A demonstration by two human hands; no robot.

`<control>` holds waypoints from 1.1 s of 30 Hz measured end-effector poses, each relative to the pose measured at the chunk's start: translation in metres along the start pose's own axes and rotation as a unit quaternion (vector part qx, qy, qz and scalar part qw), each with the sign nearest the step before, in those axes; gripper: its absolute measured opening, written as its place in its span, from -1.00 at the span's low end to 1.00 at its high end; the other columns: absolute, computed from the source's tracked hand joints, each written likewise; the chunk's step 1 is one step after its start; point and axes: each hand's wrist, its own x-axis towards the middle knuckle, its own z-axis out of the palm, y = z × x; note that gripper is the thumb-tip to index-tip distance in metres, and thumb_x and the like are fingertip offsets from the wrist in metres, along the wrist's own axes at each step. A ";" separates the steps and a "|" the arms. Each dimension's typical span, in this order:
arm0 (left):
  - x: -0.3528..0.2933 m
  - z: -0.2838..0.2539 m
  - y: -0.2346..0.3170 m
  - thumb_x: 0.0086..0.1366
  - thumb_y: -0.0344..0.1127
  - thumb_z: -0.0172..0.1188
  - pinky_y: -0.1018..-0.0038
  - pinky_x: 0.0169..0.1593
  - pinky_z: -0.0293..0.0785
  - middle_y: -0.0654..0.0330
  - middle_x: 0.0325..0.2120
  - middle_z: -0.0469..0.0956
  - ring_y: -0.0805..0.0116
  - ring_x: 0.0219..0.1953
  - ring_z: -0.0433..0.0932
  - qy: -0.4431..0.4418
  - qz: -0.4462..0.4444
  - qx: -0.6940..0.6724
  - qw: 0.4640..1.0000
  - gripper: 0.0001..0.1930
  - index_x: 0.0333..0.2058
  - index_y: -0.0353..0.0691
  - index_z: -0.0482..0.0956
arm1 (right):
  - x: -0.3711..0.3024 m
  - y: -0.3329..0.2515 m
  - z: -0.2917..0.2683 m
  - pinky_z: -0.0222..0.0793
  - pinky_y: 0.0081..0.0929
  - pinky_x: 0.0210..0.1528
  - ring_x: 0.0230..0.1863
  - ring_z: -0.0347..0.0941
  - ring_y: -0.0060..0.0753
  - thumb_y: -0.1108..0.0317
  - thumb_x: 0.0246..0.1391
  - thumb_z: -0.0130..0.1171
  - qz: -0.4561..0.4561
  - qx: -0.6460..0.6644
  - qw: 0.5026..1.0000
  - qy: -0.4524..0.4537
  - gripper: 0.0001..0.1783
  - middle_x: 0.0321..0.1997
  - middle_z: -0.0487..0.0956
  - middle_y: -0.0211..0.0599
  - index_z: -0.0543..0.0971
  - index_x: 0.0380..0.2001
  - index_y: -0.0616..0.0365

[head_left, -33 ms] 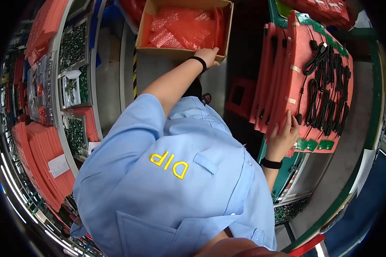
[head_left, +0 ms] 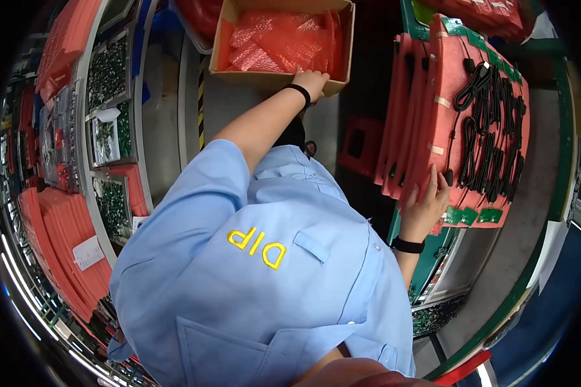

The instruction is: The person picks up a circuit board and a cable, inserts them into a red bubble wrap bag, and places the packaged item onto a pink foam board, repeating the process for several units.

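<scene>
My left hand [head_left: 311, 82] grips the near rim of an open cardboard box [head_left: 258, 79], toward its right corner. Inside the box lie red bubble-wrap bags [head_left: 274, 40]. To the right, my right hand [head_left: 425, 205] rests against the near left edge of a pink foam sheet [head_left: 445, 116], its fingers stretched out and apart. Beside those fingertips is the black end of a cable [head_left: 448, 177]. Several coiled black cables [head_left: 490, 138] lie across the sheet, joined to small green circuit boards [head_left: 490, 217] along its edges. More pink sheets [head_left: 397, 129] are stacked beneath.
Racks on the left hold trays of green circuit boards [head_left: 113, 200] and stacked pink foam sheets [head_left: 68, 238]. A red plastic crate [head_left: 358, 145] stands low between box and foam stack. A green-edged bench [head_left: 560, 161] runs along the right. Red bags [head_left: 481, 14] lie at the far right.
The cardboard box has shifted very slightly to the right in the view, with my left hand still at its near rim. My right hand has hardly moved.
</scene>
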 end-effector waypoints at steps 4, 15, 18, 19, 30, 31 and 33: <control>0.031 0.009 -0.016 0.31 -0.23 -0.10 0.19 0.06 0.30 -0.03 -0.25 0.55 -0.02 -0.13 0.50 0.019 0.024 0.044 0.999 -0.70 -0.05 -0.22 0.37 | -0.001 -0.007 -0.010 0.20 -0.16 0.12 0.07 0.29 -0.01 0.43 -0.06 0.19 0.008 0.026 1.000 -0.004 -0.41 0.08 0.36 -0.09 0.37 0.12 -0.01; 0.052 -0.022 -0.031 0.26 -0.25 -0.08 0.23 -0.05 0.38 -0.02 -0.29 0.57 0.05 -0.15 0.53 -0.087 -0.057 -0.086 0.991 -0.74 -0.19 -0.25 0.48 | -0.050 -0.017 -0.042 0.23 -0.23 0.11 0.08 0.31 -0.05 0.46 -0.01 0.18 0.081 0.121 0.989 0.020 -0.57 0.06 0.39 -0.11 0.47 0.00 0.08; 0.059 -0.024 -0.032 0.24 -0.26 -0.02 0.19 -0.09 0.40 -0.03 -0.29 0.57 0.02 -0.17 0.53 -0.048 0.022 -0.010 0.999 -0.75 -0.18 -0.25 0.47 | -0.051 -0.017 -0.045 0.26 -0.25 0.07 0.04 0.34 -0.06 0.47 -0.01 0.18 0.101 0.139 0.985 0.031 -0.61 0.02 0.42 -0.11 0.49 -0.04 0.10; 0.064 -0.024 -0.028 0.24 -0.25 -0.03 0.19 -0.10 0.42 -0.04 -0.30 0.57 0.02 -0.18 0.54 -0.046 0.021 0.001 0.999 -0.75 -0.18 -0.23 0.47 | -0.048 -0.017 -0.044 0.27 -0.26 0.05 0.03 0.35 -0.08 0.48 0.00 0.17 0.109 0.147 0.983 0.030 -0.63 0.01 0.43 -0.12 0.50 -0.05 0.10; 0.113 -0.067 -0.026 0.21 -0.16 0.06 0.15 -0.14 0.45 -0.08 -0.36 0.57 0.00 -0.25 0.56 -0.116 0.068 0.005 0.991 -0.70 -0.17 -0.22 0.45 | 0.078 -0.040 -0.046 0.35 -0.34 -0.03 -0.09 0.44 -0.17 0.53 0.02 0.15 0.130 0.160 0.976 0.071 -0.73 -0.11 0.52 -0.17 0.54 -0.14 0.21; 0.124 -0.079 -0.030 0.21 -0.16 0.06 0.16 -0.12 0.44 -0.08 -0.32 0.56 0.00 -0.21 0.55 -0.123 0.066 -0.025 0.990 -0.69 -0.15 -0.22 0.44 | 0.095 -0.042 -0.046 0.37 -0.36 -0.08 -0.12 0.46 -0.18 0.54 0.02 0.15 0.118 0.148 0.978 0.083 -0.74 -0.13 0.53 -0.17 0.55 -0.16 0.22; 0.150 -0.095 -0.037 0.21 -0.15 0.07 0.18 -0.08 0.43 -0.09 -0.24 0.54 0.01 -0.14 0.52 -0.138 0.064 -0.086 0.985 -0.66 -0.11 -0.22 0.44 | 0.130 -0.047 -0.047 0.40 -0.37 -0.12 -0.16 0.48 -0.19 0.55 0.02 0.15 0.115 0.133 0.980 0.090 -0.75 -0.16 0.55 -0.17 0.55 -0.17 0.22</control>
